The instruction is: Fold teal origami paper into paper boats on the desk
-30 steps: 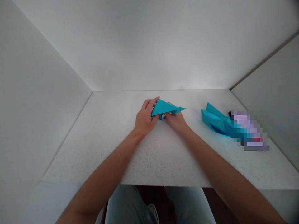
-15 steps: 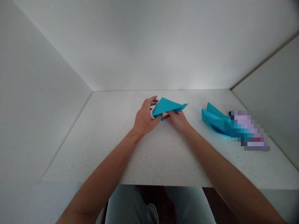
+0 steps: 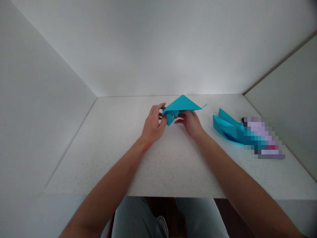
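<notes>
Folded teal paper (image 3: 180,106) was held between two hands over a white counter (image 3: 99,162): the left hand (image 3: 153,126) half open, its thumb against the near edge; the right hand (image 3: 191,123) curled, fingers pinching underneath.

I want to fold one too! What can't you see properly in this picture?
Head view:
The middle of the blue folded paper: the left hand and right hand cover it.
The thing lying on the other blue folded paper: blurred into blocks, so it can't be named.
The shoe: the bottom edge cuts it off.
</notes>
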Demonstrator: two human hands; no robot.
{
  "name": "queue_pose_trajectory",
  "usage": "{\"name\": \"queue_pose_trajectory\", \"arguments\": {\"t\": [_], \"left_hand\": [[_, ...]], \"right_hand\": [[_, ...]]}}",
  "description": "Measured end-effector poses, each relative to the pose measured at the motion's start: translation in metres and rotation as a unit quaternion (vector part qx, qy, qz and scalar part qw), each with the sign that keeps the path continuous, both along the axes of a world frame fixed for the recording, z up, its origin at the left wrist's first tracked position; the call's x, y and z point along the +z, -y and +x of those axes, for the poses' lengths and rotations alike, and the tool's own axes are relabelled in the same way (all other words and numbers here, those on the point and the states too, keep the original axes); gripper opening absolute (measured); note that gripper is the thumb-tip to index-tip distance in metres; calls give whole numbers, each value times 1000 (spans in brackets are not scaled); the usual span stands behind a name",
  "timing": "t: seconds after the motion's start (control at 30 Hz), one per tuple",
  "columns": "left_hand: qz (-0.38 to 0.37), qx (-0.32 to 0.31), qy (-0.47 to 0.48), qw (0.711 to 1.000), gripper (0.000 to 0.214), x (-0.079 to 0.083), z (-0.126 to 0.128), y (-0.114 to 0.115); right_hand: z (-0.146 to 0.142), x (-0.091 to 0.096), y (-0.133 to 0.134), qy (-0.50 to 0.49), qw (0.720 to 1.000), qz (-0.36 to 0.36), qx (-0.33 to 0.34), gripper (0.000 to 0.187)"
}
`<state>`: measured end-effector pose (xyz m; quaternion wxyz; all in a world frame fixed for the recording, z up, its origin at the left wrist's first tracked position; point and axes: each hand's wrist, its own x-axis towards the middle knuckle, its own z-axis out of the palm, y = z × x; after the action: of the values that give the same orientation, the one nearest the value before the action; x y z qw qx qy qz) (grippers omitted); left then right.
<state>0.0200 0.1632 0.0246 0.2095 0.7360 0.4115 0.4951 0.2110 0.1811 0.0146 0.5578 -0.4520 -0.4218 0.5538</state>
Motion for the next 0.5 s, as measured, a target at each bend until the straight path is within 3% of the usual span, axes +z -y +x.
{"name": "queue_pose_trajectory", "arguments": {"t": [0.2, 0.33, 0.5], "left_hand": [[-10, 9, 26, 1000, 39, 7, 0, 1], [-98, 32, 109, 989, 22, 2, 1, -5], [-188, 40, 186, 964, 27, -5, 2, -13]], "right_hand": [[1, -1, -2, -33, 999, -23, -4, 40], [4, -4, -6, -27, 999, -33, -13, 38], [4, -7, -6, 43, 998, -25, -25, 42]]}}
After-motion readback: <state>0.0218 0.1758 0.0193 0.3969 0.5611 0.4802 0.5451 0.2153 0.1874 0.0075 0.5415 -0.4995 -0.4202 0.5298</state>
